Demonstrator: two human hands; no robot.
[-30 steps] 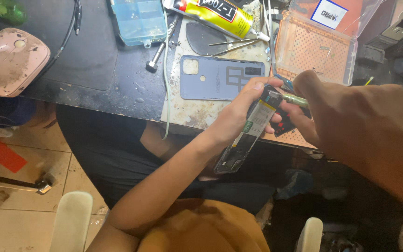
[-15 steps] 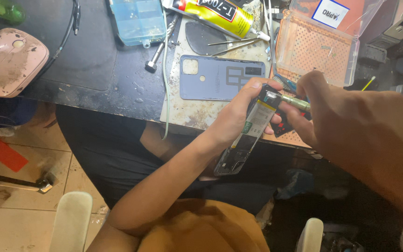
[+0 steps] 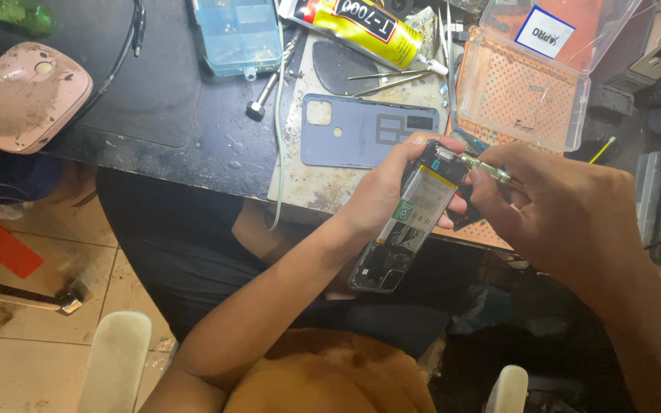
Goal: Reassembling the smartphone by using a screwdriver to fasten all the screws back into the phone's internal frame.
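My left hand (image 3: pixel 380 195) grips an opened phone (image 3: pixel 411 218) with its back off, battery and inner board showing, held tilted over the bench's front edge. My right hand (image 3: pixel 568 214) pinches a slim screwdriver (image 3: pixel 483 164) whose tip rests on the phone's upper end. The phone's grey-blue back cover (image 3: pixel 365 130) lies flat on the stained work mat (image 3: pixel 323 187) just beyond my left hand.
A yellow glue tube (image 3: pixel 361 27), tweezers (image 3: pixel 380 80) and a dark oval piece lie behind the cover. A clear orange parts box (image 3: pixel 522 92) stands open at right, a blue parts case (image 3: pixel 235 34) at the back, a pink pad (image 3: pixel 21 95) at left. Tiled floor lies below.
Both hands with the phone and screwdriver have shifted very slightly; the grip on each is unchanged.
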